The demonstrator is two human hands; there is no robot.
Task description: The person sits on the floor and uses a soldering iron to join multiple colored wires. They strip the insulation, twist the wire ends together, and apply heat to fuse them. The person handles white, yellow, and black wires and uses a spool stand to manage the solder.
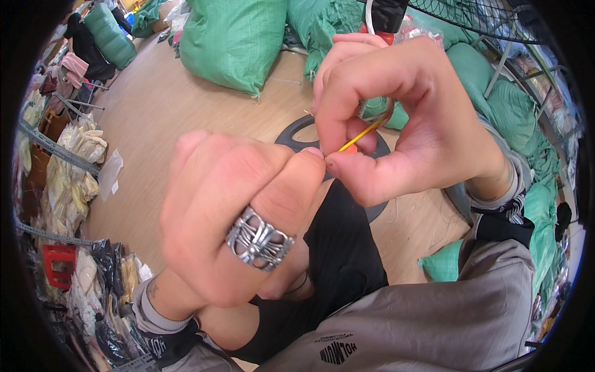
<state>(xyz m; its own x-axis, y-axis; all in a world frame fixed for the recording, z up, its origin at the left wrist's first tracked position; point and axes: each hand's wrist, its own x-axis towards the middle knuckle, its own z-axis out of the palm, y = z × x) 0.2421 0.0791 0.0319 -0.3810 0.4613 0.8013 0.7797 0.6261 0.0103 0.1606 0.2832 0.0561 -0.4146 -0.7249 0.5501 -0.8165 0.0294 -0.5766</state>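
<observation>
My left hand [229,204] is closed, with a wide silver ring [259,240] on one finger. Its thumb and fingertips pinch together at the middle of the view, touching the fingertips of my right hand [415,118]. That right hand is curled into a loop, with its thumb bent in. A thin yellow strip [361,136] runs slantwise inside the loop, down to where the fingertips meet. Beside its lower end shows a small orange-red piece [351,149]. A thin brownish length [389,110] continues above the strip; its kind is unclear. Whatever lies between my left fingertips is hidden.
Large green sacks [232,43] stand on the wooden floor [142,111] ahead and continue down the right. Metal racks with bagged goods [77,167] line the left, near a red plastic object [59,265]. Below my hands lies a dark round base with openings [291,131].
</observation>
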